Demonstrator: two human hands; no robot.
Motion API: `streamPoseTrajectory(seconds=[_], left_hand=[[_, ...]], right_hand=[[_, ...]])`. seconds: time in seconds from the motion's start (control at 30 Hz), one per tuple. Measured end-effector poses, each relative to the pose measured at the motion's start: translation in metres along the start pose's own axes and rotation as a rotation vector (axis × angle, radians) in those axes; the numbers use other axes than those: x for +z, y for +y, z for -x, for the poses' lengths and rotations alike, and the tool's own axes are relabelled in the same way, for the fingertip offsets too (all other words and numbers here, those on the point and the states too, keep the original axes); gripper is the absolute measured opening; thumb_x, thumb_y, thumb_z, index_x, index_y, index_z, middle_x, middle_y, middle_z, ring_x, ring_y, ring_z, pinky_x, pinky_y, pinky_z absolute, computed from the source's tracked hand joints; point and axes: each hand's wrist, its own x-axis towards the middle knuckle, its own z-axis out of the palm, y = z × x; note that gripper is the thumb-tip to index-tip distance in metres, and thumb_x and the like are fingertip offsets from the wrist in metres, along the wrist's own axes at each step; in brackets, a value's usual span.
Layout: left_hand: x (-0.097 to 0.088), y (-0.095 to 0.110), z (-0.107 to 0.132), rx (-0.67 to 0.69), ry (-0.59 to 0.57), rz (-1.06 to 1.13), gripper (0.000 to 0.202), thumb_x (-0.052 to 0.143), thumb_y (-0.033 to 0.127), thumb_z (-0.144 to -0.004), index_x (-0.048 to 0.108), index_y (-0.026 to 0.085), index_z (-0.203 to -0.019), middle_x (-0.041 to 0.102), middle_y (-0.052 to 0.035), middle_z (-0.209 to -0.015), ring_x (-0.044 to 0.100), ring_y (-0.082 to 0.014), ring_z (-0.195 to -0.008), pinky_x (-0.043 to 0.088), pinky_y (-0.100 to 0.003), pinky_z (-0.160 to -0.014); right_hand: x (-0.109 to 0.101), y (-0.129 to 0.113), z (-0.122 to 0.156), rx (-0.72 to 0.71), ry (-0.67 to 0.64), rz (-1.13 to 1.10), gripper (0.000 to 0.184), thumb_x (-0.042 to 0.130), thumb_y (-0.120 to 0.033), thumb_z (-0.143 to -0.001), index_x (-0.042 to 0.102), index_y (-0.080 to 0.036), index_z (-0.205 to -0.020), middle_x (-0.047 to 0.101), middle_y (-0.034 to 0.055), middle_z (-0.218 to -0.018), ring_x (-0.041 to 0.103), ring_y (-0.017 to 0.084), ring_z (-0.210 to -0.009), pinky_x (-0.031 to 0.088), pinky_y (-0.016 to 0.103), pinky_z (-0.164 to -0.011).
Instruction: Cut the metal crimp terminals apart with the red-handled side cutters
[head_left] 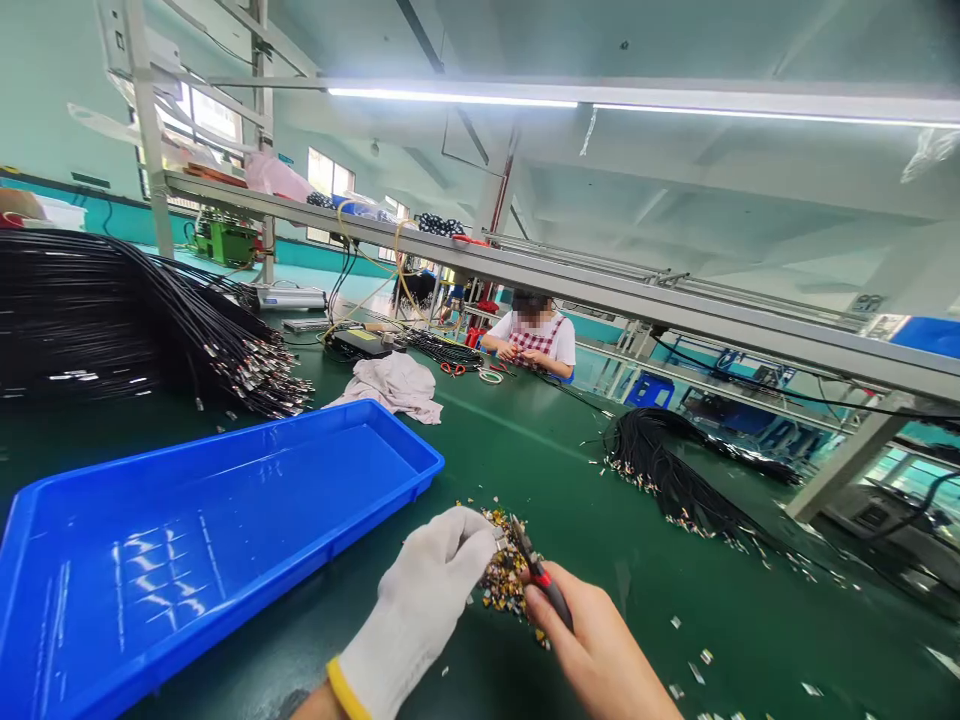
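A blue tray [300, 485] shines at left. The right hand [589, 625] grips red-and-black pliers [538, 570]; the left hand [435, 570] (gloved) pinches a silvery bit [500, 541].

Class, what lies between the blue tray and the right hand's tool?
The gloved left hand and some of the piled small pieces, as the head view shows.

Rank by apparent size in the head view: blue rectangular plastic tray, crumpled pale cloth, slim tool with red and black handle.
Largest to smallest:
1. Blue tray
2. Pale cloth
3. Slim tool, in the bare right hand
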Motion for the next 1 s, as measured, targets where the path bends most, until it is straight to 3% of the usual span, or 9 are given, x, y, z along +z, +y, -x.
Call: streamPoseTrajectory(seconds=[0.43,0.57,0.87,1.0], left_hand=[[0.0002,-0.0028,-0.0020,-0.010,0.019,0.061,0.025,0.039,0.037,-0.089,0.050,0.023,-0.071,0.053,0.0062,-0.069,0.049,-0.0128,-0.067,0.035,-0.024,-0.061],[0.0013,-0.0047,-0.0018,0.031,0.018,0.048,0.026,0.038,0.036,-0.090,0.052,0.023,-0.072,0.053,0.0060,-0.068,0.049,-0.0130,-0.067,0.035,-0.024,-0.061],[-0.0021,-0.0029,0.0009,0.119,-0.092,0.135,0.032,0.031,0.035,-0.093,0.056,0.022,-0.080,0.059,0.0027,-0.078,0.053,-0.0146,-0.075,0.039,-0.024,-0.066],[-0.0016,0.0004,0.0019,0.099,-0.038,0.002,0.029,0.033,0.032,-0.092,0.056,0.022,-0.079,0.059,0.0024,-0.077,0.053,-0.0149,-0.073,0.039,-0.025,-0.067]], right_hand=[[0.0055,0.0063,0.0004,-0.125,-0.019,0.130,0.036,0.030,-0.041,-0.093,0.056,-0.016,-0.099,0.065,0.0114,-0.095,0.060,0.023,-0.084,0.043,0.032,-0.076],[0.0045,0.0048,-0.0003,-0.113,-0.048,0.122,0.037,0.030,-0.042,-0.093,0.056,-0.016,-0.092,0.064,0.0093,-0.088,0.059,0.022,-0.081,0.044,0.030,-0.074],[0.0008,0.0030,0.0038,-0.108,-0.043,0.059,0.034,0.038,-0.042,-0.092,0.061,-0.018,-0.088,0.067,0.0053,-0.084,0.060,0.021,-0.079,0.045,0.026,-0.070],[0.0030,0.0062,0.0033,-0.131,-0.007,0.069,0.033,0.039,-0.040,-0.092,0.063,-0.018,-0.090,0.068,0.0059,-0.083,0.061,0.021,-0.076,0.046,0.027,-0.070]])
